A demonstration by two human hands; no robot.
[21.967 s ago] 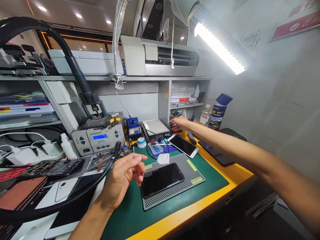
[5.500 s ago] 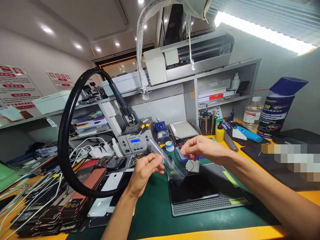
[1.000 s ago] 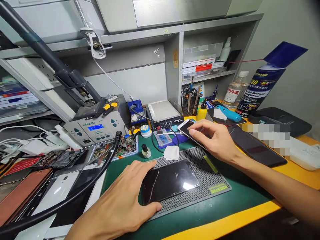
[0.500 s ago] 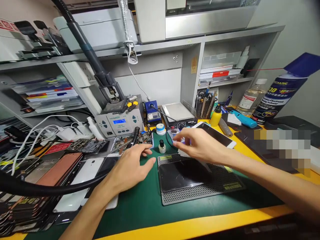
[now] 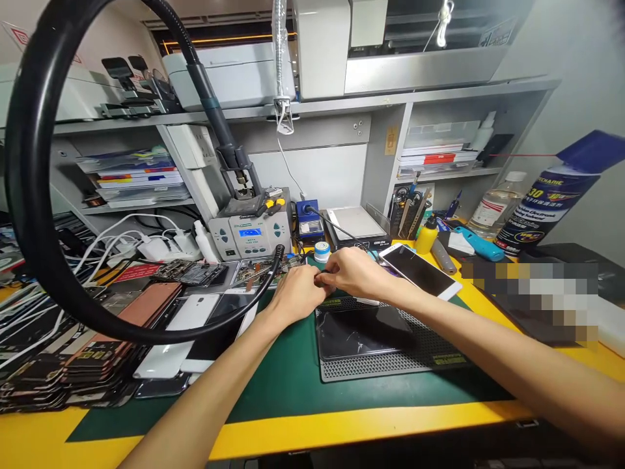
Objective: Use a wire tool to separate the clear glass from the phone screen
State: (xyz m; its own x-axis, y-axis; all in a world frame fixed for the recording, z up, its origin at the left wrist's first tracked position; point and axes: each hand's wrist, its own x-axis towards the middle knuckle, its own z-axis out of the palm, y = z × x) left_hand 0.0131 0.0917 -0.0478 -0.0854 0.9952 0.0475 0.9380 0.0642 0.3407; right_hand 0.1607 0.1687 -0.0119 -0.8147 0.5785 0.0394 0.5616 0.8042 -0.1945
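Note:
My left hand (image 5: 299,294) and my right hand (image 5: 356,273) meet above the back edge of the grey perforated mat (image 5: 349,371). Between them is the small glass bottle, almost wholly hidden, with a dark bit of its black cap (image 5: 322,280) showing. The left fingers close round the bottle, and those of the right pinch at its cap. A black phone screen (image 5: 364,331) with light scratches or cracks lies flat on the mat, below my right wrist. Just behind the hands stands a small round jar (image 5: 321,252) with a blue and white lid.
Stacked phone parts (image 5: 102,352) fill the left side, under a looping black hose (image 5: 36,195). A soldering station (image 5: 251,233) stands behind. On the right are a white phone (image 5: 422,270), a yellow bottle (image 5: 426,236) and a large spray can (image 5: 541,202).
Both hands have come together at the small bottle, which stood uncovered between them before. The left moved right and the right moved left. My view has shifted a little.

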